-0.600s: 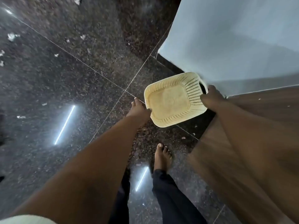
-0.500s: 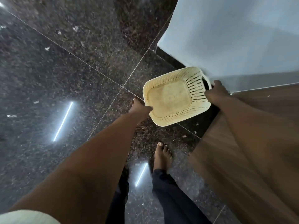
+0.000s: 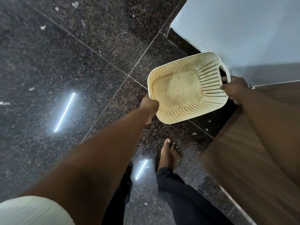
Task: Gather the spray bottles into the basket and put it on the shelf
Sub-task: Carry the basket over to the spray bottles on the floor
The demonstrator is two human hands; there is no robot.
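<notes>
1. While held above the dark floor [image 3: 68, 46], head view: basket [image 3: 177, 90] empty, near wooden surface [image 3: 240, 151].
2. Left hand [image 3: 149, 104] closed on near rim; right hand [image 3: 234, 89] closed on far handle.
3. Carrying step, apparently; no spray bottles visible; next, finding them.

Both hands, left hand [image 3: 148, 104] and right hand [image 3: 234, 89], hold an empty cream basket [image 3: 209, 69] above the dark floor [image 3: 65, 54].

Basket [image 3: 177, 91] hides left fingertips
</notes>
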